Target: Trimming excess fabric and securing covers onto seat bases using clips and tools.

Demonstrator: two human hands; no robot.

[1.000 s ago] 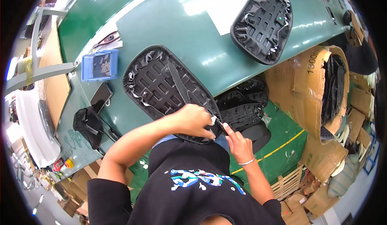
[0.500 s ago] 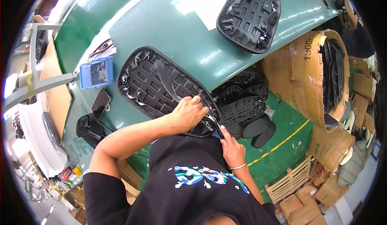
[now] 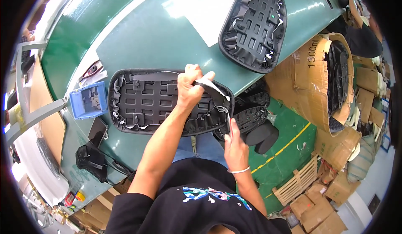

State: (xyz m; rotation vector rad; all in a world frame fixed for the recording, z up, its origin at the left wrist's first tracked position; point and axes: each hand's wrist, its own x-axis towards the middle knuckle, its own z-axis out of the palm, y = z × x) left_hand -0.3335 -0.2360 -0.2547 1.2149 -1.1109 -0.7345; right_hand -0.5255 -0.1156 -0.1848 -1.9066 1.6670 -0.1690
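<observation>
Seat base [image 3: 159,104] lies on green workbench [image 3: 146,37] beside cardboard boxes [image 3: 335,137].

black grid-ribbed seat base [image 3: 163,104], green table [image 3: 167,37], blue box [image 3: 88,102], brown cardboard cartons [image 3: 318,74], yellow floor line [image 3: 289,146]

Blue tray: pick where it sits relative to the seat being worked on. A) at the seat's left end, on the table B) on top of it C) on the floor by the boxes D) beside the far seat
A: the blue tray rests on the green table just off the left end of the seat under the left hand.
</observation>
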